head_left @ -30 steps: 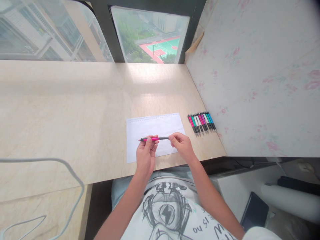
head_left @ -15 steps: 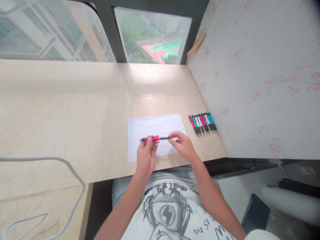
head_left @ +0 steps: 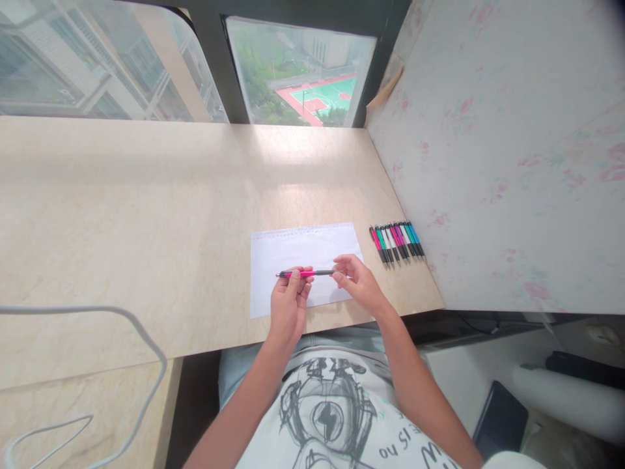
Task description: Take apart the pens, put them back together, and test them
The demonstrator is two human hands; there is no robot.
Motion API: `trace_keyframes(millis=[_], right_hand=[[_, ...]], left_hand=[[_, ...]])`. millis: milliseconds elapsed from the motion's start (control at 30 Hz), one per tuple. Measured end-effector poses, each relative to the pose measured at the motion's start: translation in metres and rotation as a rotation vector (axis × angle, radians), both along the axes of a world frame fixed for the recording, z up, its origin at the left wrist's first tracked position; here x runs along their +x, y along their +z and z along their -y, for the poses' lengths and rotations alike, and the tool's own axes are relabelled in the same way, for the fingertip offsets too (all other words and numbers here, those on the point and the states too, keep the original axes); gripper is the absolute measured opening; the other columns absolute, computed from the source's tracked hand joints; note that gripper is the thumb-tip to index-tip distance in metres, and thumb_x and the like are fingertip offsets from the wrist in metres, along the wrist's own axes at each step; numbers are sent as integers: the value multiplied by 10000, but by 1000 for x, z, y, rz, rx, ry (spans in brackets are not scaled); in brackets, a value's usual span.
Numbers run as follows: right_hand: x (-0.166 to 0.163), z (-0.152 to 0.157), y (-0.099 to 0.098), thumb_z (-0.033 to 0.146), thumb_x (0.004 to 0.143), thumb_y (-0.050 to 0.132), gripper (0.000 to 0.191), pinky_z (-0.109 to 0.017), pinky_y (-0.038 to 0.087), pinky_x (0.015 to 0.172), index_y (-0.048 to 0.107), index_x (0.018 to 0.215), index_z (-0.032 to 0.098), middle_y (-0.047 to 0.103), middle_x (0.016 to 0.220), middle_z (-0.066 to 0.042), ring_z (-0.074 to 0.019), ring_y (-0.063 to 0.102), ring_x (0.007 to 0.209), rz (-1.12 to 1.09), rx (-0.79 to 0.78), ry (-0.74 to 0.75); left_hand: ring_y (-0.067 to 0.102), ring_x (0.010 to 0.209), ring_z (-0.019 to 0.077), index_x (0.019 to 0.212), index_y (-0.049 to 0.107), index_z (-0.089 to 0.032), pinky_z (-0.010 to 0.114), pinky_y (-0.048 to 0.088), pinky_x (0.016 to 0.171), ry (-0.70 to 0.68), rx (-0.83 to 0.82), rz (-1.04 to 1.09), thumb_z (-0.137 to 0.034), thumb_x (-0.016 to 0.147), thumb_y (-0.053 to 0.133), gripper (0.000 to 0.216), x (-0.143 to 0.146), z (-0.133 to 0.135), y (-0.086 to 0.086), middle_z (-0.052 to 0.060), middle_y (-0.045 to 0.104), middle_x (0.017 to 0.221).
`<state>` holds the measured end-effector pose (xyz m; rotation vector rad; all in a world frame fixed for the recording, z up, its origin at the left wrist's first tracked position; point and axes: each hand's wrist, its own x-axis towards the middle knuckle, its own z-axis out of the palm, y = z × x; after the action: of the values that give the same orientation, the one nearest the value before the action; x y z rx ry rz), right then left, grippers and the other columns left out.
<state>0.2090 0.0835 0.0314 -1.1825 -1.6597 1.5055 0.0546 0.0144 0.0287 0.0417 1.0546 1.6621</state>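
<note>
A pink and black pen lies level between my two hands, just above a white sheet of paper on the beige stone desk. My left hand pinches the pink end with closed fingers. My right hand pinches the black tip end between thumb and forefinger.
A row of several coloured pens lies at the desk's right edge beside a flowered wall panel. A window stands behind the desk. A white cable loops at the lower left. A dark tablet lies on the floor at right.
Both hands and the pen have drifted slightly right. My right fingers have slid closer onto the pen's tip.
</note>
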Motion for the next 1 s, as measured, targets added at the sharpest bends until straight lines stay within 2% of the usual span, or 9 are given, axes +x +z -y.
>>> trace_keyframes(millis=[67,133,200,300,400,467,567,767,1000], right_hand=[[1,0,2,517,911,523,357,-264,444,573,639,800,197,635,676,-3,-128,551,579,45,8,4],[2,0,4,512,938,473,441,-273,439,576,619,669,193,604,591,-2,-132,534,552,90,52,1],[2,0,5,476,916,527,365,-276,447,597,652,720,194,653,659,-17,-148,572,616,104,105,-1],[1,-1,5,419,843,636,237,-267,463,617,673,942,207,709,869,-44,-170,625,766,71,140,-4],[-2,0,2,415,781,707,401,-242,453,579,603,1122,231,700,977,-42,-167,639,807,26,92,-23],[-3,2,0,460,850,627,274,-244,441,569,638,961,210,687,818,-18,-147,621,698,43,52,-13],[-4,3,1,480,947,472,426,-258,418,559,604,662,193,573,560,16,-124,536,538,96,65,-2],[-4,4,7,399,876,618,217,-281,476,627,706,819,209,727,814,-30,-162,639,677,43,137,-21],[-6,6,7,368,841,673,177,-322,530,663,756,922,234,764,905,-56,-203,692,754,28,229,-90]], left_hand=[[672,766,88,953,687,-146,197,511,729,-4,-3,1,-306,792,748,235,0,0,1,68,740,949],[673,762,89,953,685,-145,200,511,727,-5,-6,3,-305,784,754,242,0,0,2,70,742,948],[674,759,90,950,685,-145,200,510,723,1,-9,9,-302,781,758,242,0,-1,1,70,743,940],[674,757,90,943,687,-144,193,508,714,15,-10,22,-296,783,755,231,-1,-1,0,67,742,930],[671,749,89,938,688,-145,190,507,706,11,-6,27,-294,785,753,223,0,-1,0,64,741,916],[669,741,88,934,688,-144,190,507,703,3,-1,25,-294,783,754,223,0,-1,1,63,741,909],[667,737,85,934,687,-142,185,507,697,3,-4,29,-282,782,757,218,0,-1,1,63,740,914],[667,739,80,934,686,-136,166,513,672,12,9,89,-259,796,744,194,-3,-2,-3,65,735,921],[655,696,74,913,682,-140,163,548,641,-8,-3,252,-210,830,707,111,-4,-3,-1,64,727,928]])
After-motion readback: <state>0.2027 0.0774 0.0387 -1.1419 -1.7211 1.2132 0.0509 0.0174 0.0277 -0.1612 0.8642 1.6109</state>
